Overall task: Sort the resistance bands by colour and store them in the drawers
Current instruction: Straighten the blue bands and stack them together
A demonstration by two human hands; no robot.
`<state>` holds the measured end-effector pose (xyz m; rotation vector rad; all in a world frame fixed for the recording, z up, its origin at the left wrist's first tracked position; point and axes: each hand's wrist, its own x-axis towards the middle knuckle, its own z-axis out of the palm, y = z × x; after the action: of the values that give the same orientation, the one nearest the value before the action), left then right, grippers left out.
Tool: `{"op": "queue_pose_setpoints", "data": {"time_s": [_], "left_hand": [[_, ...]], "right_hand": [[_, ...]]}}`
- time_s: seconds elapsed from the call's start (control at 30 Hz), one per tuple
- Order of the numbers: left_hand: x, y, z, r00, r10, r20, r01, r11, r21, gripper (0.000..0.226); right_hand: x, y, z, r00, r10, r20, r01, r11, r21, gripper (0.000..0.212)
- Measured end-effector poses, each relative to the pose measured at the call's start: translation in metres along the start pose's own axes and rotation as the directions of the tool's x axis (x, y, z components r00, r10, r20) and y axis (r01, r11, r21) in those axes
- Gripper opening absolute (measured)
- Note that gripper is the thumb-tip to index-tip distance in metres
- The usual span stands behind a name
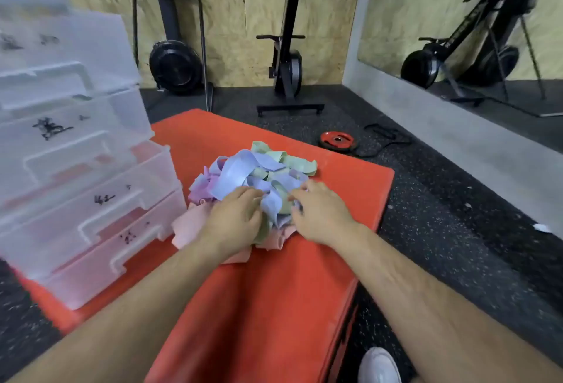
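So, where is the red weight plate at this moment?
In the head view, the red weight plate lies flat on the dark floor, right of centre, just past the far edge of the red mat, beside a black loop.

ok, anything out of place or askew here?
Bands are one tangled mixed-colour heap on the red mat. The drawer unit has its lower drawers pulled out stepwise. A red weight plate lies loose on the floor beyond.
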<state>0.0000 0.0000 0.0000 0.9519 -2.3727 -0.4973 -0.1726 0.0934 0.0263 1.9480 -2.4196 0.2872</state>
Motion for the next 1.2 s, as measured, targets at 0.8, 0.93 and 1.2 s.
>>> {"op": "queue_pose_setpoints", "data": {"time_s": [0.8,0.93,1.2], "left_hand": [[0.050,0.029,0.006,0.984,-0.176,0.006,0.158,0.870,-0.466,0.064],[0.043,0.041,-0.018,0.972,-0.231,-0.034,0.165,0.783,-0.600,0.027],[0.014,0.048,-0.042,0.979,-0.126,0.159,0.202,0.686,-0.700,0.032]], "right_hand": [[0.044,-0.002,-0.051,0.745,0.037,-0.666,0.318,0.858,0.403,0.052],[0.034,-0.013,-0.069,0.750,0.090,-0.655,0.367,0.767,0.526,0.063],[0.005,-0.024,-0.078,0.803,0.201,-0.561,0.344,0.612,0.712,0.060]]}}
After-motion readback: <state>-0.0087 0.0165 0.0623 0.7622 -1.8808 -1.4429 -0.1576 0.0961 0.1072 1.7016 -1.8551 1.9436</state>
